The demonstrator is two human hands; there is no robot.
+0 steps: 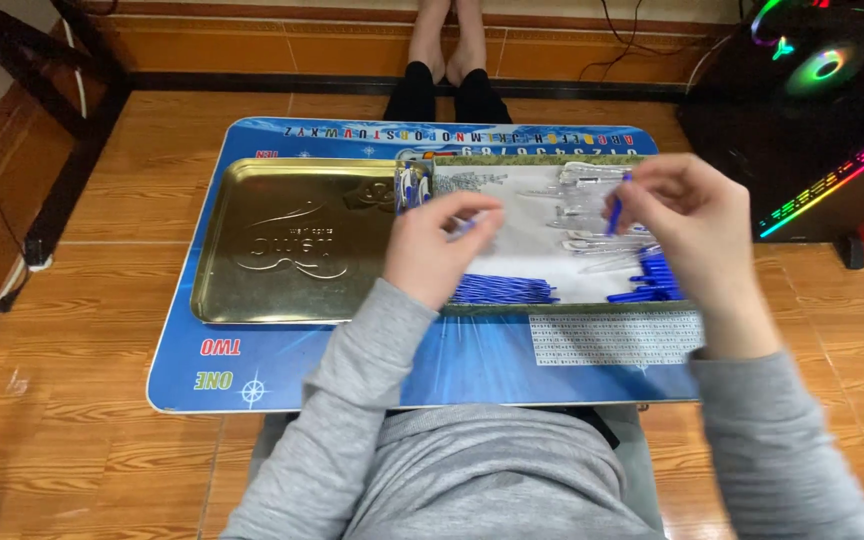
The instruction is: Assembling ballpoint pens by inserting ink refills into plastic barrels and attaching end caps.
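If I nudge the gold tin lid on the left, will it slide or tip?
The gold tin lid lies flat with its shallow rim up, so tipping seems unlikely. It looks thin, empty metal, probably light, and may slide easily on the glossy blue lap table. Neither hand touches it.

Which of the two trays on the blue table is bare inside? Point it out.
The gold metal tray on the left; the white-lined tray beside it holds pen parts under both hands.
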